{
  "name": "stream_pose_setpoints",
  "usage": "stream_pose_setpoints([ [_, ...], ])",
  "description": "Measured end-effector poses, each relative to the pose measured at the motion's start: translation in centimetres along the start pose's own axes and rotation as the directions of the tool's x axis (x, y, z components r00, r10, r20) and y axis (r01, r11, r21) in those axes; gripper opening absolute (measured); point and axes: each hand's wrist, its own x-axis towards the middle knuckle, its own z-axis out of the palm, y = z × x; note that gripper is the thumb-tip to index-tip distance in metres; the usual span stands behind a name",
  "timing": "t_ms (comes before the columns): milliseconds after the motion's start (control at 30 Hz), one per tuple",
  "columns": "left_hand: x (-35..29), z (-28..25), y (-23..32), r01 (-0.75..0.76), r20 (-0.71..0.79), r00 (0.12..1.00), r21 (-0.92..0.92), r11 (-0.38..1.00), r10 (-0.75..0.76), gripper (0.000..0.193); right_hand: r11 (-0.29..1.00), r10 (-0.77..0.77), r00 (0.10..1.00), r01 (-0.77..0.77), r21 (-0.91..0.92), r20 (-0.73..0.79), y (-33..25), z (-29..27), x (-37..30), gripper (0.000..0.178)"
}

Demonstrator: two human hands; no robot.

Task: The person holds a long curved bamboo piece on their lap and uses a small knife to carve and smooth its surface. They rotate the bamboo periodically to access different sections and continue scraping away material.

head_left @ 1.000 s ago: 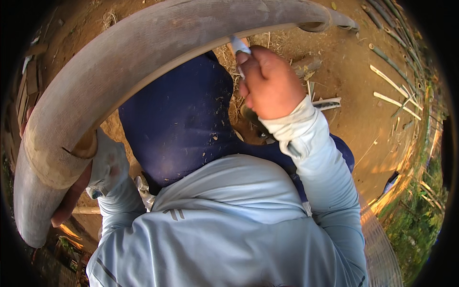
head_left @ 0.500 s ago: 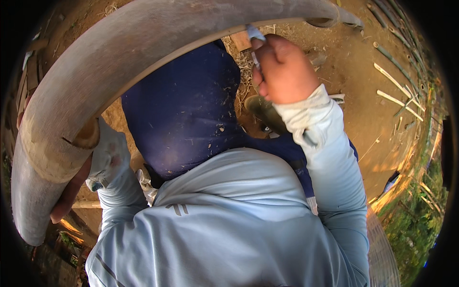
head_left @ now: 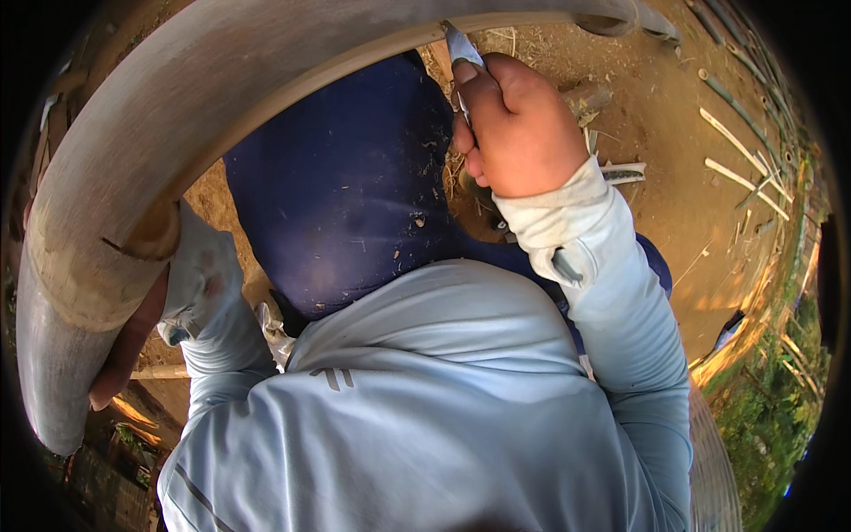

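Observation:
A thick grey-brown bamboo pole [head_left: 204, 80] spans the top and left of the view, with a cut opening beside its near node. My left hand [head_left: 133, 341] is wrapped around the pole near its lower left end; much of the hand is hidden behind it. In my right hand [head_left: 523, 129] is a knife [head_left: 463, 46] with a short pointed blade. The blade's tip meets the pole's pale lower edge, above my thigh. My right fingers are closed around the handle, which is mostly covered.
Dark blue trousers [head_left: 346, 186] lie beneath the pole, dotted with small shavings. Pale split strips [head_left: 745, 146] and several bamboo poles [head_left: 740, 106] rest on the brown dirt ground at the right. A cut piece [head_left: 623, 173] lies by my right wrist. Green plants [head_left: 771, 434] show at the lower right.
My right hand and the knife have shifted slightly left along the pole's edge, and the blade now shows more clearly. The pole has moved slightly upward in view; my left hand keeps its hold.

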Motion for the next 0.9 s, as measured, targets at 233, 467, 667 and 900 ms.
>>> stream_pose_setpoints([
  [233, -0.1, 0.2, 0.3, 0.002, 0.000, 1.000, 0.003, 1.000, -0.002, 0.102, 0.991, 0.103, 0.994, -0.104, 0.088, 0.021, -1.5, 0.8, -1.5, 0.027],
  [467, 0.2, 0.1, 0.0, 0.004, 0.004, 1.000, -0.004, 1.000, -0.004, 0.099, 0.977, 0.132, 0.990, -0.138, 0.161, 0.047, -1.4, 0.2, -0.5, 0.027],
  [667, 0.6, -0.2, -0.5, -0.001, 0.013, 1.000, -0.014, 1.000, 0.001, 0.096, 0.967, 0.171, 0.984, -0.157, 0.202, -0.050, -0.5, -1.3, 1.0, 0.031],
  [900, 0.6, 0.0, 0.7, -0.025, 0.010, 1.000, -0.023, 0.999, 0.025, 0.093, 0.954, 0.207, 0.977, -0.212, 0.212, 0.046, -1.2, -1.7, 0.5, 0.029],
])
